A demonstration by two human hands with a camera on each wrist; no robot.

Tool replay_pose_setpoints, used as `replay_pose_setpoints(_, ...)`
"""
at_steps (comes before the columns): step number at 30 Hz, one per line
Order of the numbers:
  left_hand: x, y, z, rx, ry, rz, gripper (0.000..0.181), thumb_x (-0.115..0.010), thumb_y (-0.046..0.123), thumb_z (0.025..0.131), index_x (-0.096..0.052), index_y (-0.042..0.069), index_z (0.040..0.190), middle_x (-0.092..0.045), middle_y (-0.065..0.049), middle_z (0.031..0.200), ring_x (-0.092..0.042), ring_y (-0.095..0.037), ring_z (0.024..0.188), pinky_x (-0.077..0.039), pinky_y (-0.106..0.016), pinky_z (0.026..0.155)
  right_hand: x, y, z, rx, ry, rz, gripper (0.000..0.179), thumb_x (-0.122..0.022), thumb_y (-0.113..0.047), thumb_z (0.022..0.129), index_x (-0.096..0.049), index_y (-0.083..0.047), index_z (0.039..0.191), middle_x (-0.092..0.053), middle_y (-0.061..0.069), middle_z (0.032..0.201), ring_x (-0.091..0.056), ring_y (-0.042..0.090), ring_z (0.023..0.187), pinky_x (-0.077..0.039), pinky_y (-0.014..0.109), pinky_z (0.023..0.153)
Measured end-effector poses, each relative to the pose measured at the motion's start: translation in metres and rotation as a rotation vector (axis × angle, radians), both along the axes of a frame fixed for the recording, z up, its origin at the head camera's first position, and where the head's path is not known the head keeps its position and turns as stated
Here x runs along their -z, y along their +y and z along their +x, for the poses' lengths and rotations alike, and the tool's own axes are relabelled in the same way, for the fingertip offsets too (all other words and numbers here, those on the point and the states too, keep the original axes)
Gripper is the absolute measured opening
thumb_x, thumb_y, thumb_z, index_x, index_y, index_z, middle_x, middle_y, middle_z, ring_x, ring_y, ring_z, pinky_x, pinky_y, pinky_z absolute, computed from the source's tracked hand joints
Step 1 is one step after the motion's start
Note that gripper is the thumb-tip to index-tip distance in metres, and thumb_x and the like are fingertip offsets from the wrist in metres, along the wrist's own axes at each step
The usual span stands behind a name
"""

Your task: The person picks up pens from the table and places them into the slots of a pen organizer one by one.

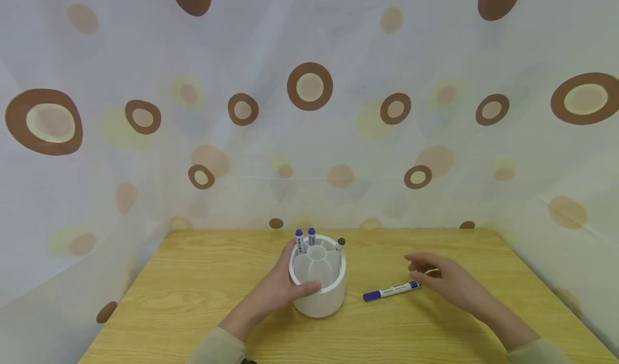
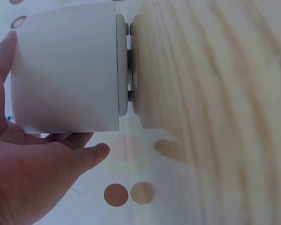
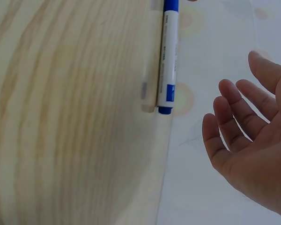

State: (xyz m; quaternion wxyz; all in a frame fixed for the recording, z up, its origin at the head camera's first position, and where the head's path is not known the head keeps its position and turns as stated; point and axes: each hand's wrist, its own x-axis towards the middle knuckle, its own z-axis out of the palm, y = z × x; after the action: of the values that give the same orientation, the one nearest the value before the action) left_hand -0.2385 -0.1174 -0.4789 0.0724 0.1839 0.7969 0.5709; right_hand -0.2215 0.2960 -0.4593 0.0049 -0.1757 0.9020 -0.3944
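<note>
My left hand holds a round white pen holder, its thumb over the near rim and its fingers at the left side. Seen in the left wrist view, the holder has a base with small feet against the tabletop. Two blue-capped markers and a black-topped marker stand in its outer compartments. To the right, a white marker with a blue cap lies on the wood. Beside its right end hovers my right hand, fingers loosely bent; the right wrist view shows the palm holding nothing.
The wooden table spreads beneath both hands and runs back to a pale curtain with brown and yellow circles. The same patterned cloth also hangs along the left and right sides of the table.
</note>
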Motion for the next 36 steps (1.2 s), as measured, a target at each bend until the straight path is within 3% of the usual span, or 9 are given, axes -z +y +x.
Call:
replay_pose_setpoints(7, 0.003, 0.000, 0.000, -0.008, 0.001, -0.012, 0.122, -0.093, 0.034, 0.093, -0.007, 0.020, 0.178, -0.041, -0.018, 0.170, -0.048, -0.045, 0.149, -0.031, -0.072, 0.124, 0.015, 0.012, -0.004, -0.035, -0.046, -0.020, 0.061, -0.073, -0.023, 0.109, -0.051, 0.002, 0.161, -0.066, 0.016, 0.141, -0.064, 0.034, 0.126, -0.059, 0.032, 0.100)
replay_pose_setpoints(16, 0.003, -0.001, 0.000, 0.002, -0.006, -0.014, 0.124, -0.093, 0.037, 0.093, -0.004, 0.019, 0.178, -0.035, -0.019, 0.174, -0.043, -0.045, 0.153, -0.029, -0.071, 0.125, 0.025, 0.025, -0.006, -0.115, -0.128, -0.040, 0.059, -0.072, -0.020, 0.110, -0.050, 0.007, 0.159, -0.063, 0.024, 0.145, -0.062, 0.039, 0.127, -0.057, 0.027, 0.099)
replay_pose_setpoints(28, 0.002, 0.000, 0.000, 0.000, -0.001, -0.015, 0.124, -0.093, 0.036, 0.092, -0.004, 0.019, 0.178, -0.035, -0.020, 0.174, -0.042, -0.047, 0.153, -0.028, -0.072, 0.125, 0.031, 0.029, -0.014, -0.148, -0.161, 0.012, 0.057, -0.074, -0.022, 0.108, -0.056, 0.008, 0.153, -0.065, 0.023, 0.144, -0.064, 0.031, 0.121, -0.056, 0.025, 0.098)
replay_pose_setpoints(36, 0.003, 0.000, -0.001, -0.002, 0.000, -0.029, 0.124, -0.093, 0.037, 0.093, -0.005, 0.017, 0.178, -0.037, -0.020, 0.173, -0.044, -0.046, 0.152, -0.029, -0.071, 0.126, 0.035, 0.034, -0.019, -0.126, -0.212, -0.015, 0.048, -0.076, -0.016, 0.107, -0.063, 0.009, 0.146, -0.068, 0.020, 0.137, -0.063, 0.026, 0.114, -0.056, 0.024, 0.088)
